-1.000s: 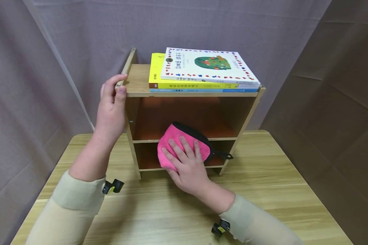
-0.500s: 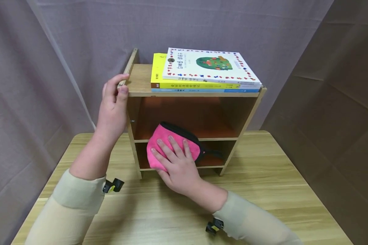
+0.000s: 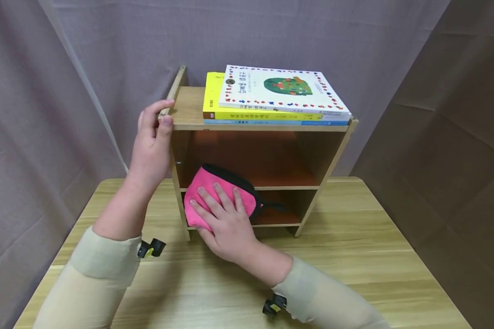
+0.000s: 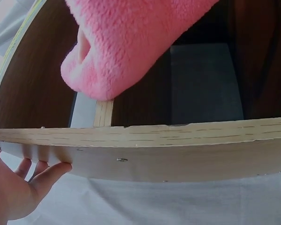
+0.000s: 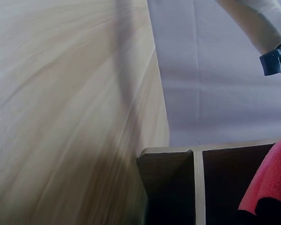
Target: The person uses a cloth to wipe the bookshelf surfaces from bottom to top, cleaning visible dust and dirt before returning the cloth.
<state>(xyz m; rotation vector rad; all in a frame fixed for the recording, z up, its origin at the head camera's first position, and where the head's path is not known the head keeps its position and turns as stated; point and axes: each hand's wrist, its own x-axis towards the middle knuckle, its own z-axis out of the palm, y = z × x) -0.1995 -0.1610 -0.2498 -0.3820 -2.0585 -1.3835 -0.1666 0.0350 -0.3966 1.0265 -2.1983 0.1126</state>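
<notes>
A small wooden shelf (image 3: 271, 128) stands on the table. My left hand (image 3: 150, 141) grips its upper left corner, thumb in front and fingers over the side panel. Under my right hand (image 3: 230, 233) lies a pink plush cloth (image 3: 207, 178) with black trim and a black loop. The right fingers are spread and straight, pressing the cloth against the shelf's front at lower left. In the left wrist view the fluffy cloth (image 4: 126, 42) overlaps a shelf board near the side panel. The right wrist view catches only part of the cloth (image 5: 271, 183); that hand is mostly out of frame.
Several books lie stacked on the shelf top, a white book (image 3: 288, 87) uppermost over a yellow book (image 3: 212, 93). Wood-grain tabletop (image 3: 354, 256) surrounds the shelf. Grey curtain (image 3: 107, 45) hangs behind and at the sides.
My right hand has slid the pink cloth leftward across the shelf's front, to the left side panel. The left hand keeps its grip on the corner.
</notes>
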